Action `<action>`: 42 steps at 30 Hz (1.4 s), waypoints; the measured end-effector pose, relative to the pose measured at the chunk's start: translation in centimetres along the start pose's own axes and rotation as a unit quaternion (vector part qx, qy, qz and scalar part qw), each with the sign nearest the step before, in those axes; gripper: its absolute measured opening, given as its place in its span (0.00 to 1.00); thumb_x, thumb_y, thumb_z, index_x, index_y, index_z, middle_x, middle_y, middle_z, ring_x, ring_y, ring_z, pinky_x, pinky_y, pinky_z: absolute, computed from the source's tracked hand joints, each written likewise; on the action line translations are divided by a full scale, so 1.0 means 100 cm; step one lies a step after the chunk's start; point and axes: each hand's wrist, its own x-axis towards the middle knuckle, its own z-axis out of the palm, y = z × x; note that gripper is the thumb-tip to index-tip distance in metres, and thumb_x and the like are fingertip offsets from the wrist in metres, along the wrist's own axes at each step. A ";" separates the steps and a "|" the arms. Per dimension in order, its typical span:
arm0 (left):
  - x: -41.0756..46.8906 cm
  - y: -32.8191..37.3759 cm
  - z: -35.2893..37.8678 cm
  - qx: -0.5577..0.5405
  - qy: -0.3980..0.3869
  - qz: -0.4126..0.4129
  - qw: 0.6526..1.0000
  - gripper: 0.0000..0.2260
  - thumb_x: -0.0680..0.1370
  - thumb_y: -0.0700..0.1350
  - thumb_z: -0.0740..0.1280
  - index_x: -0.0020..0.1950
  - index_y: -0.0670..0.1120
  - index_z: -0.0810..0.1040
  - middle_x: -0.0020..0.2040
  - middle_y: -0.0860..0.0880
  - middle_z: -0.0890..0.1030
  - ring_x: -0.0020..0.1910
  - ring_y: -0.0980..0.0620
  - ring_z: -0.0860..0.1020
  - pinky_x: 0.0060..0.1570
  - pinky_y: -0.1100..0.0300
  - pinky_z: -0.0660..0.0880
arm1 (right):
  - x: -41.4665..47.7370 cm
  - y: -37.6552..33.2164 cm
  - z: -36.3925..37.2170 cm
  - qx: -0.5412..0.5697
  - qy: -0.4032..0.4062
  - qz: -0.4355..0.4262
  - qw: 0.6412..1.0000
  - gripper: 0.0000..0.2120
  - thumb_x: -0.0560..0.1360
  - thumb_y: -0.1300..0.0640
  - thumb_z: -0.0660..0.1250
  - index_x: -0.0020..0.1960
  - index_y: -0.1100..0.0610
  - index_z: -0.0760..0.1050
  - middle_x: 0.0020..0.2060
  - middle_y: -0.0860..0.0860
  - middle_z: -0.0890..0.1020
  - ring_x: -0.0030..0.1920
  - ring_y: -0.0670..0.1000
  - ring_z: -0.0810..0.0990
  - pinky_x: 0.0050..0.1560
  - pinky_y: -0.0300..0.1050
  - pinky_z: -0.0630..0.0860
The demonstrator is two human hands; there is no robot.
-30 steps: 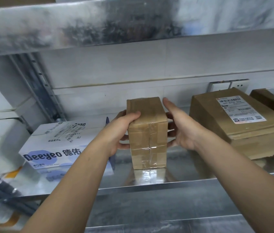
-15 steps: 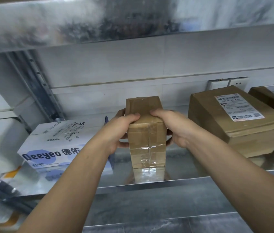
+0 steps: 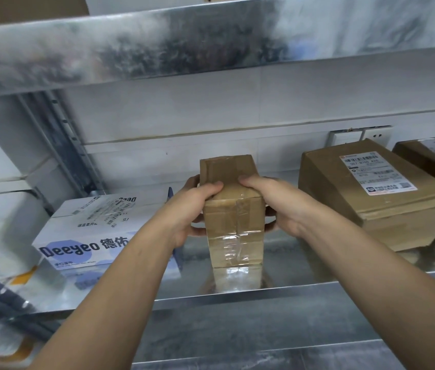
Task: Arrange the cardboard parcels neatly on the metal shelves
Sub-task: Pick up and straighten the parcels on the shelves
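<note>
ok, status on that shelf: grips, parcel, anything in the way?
Left grip and right grip both hold the small taped parcel. Parcel upright on the metal shelf. White Deeyeo box left, labelled brown parcel right, both apart from it.

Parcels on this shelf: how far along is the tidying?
Done: a white box and a labelled brown box already sit on the shelf. In hand: the left hand and right hand grip a tall taped parcel standing upright between those boxes. Left: letting go of it, perhaps squaring it; whether more parcels wait is out of view.
</note>
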 end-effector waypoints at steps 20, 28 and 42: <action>-0.003 -0.012 -0.004 -0.175 0.042 0.028 0.983 0.19 0.83 0.60 0.60 0.65 0.50 0.76 0.45 0.52 0.80 0.41 0.52 0.79 0.38 0.55 0.71 | -0.007 0.005 -0.006 0.135 0.018 -0.028 0.990 0.22 0.81 0.36 0.60 0.63 0.52 0.76 0.54 0.51 0.80 0.58 0.53 0.79 0.48 0.56 0.76; 0.003 -0.028 0.003 -0.142 0.039 0.033 0.989 0.12 0.81 0.51 0.68 0.63 0.50 0.80 0.48 0.52 0.86 0.53 0.47 0.82 0.55 0.51 0.74 | 0.000 0.020 0.002 0.114 0.043 -0.030 0.992 0.17 0.81 0.45 0.68 0.64 0.54 0.76 0.55 0.51 0.84 0.57 0.50 0.81 0.50 0.52 0.78; 0.006 -0.035 0.010 -0.099 0.013 -0.013 0.995 0.13 0.81 0.46 0.69 0.61 0.40 0.80 0.52 0.44 0.87 0.47 0.49 0.85 0.42 0.61 0.80 | 0.010 0.037 0.009 0.110 -0.001 0.004 0.994 0.16 0.79 0.51 0.72 0.60 0.62 0.79 0.50 0.57 0.87 0.48 0.54 0.87 0.46 0.44 0.81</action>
